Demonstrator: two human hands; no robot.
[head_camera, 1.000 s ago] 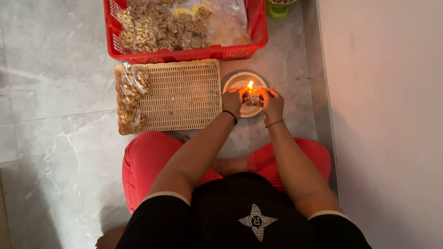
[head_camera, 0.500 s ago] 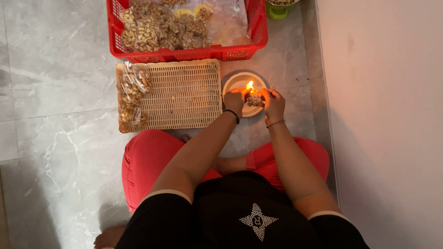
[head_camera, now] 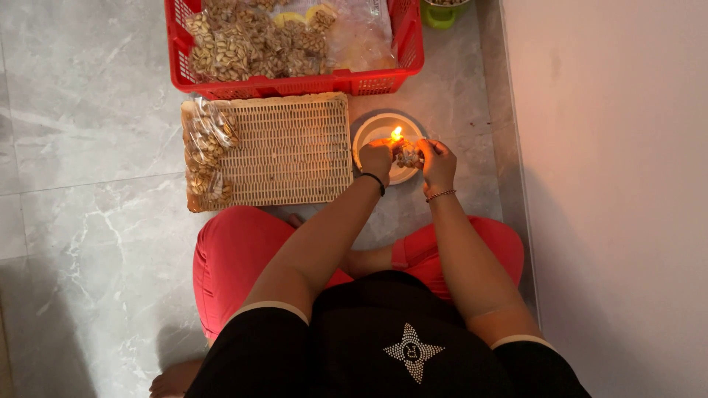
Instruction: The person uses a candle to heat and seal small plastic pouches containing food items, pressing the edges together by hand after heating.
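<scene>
The floor (head_camera: 88,147) was grey marbled tile, with a plain pale wall (head_camera: 612,184) along the right side. The person sat cross-legged in red trousers, both arms stretched forward. The left hand (head_camera: 376,158) and the right hand (head_camera: 437,160) were closed in a pinch on a small clear packet (head_camera: 406,155) of nuts, held between them just over a small flame (head_camera: 397,134). The flame burned above a round white dish (head_camera: 369,133) on the floor, right beneath the hands. Just left of the dish lay a flat woven tray (head_camera: 287,151), with filled clear packets (head_camera: 206,155) piled along its left edge. Beyond the tray stood a red plastic basket (head_camera: 295,82) heaped with nuts in clear bags. A green cup (head_camera: 442,15) showed at the top edge, near the wall.
</scene>
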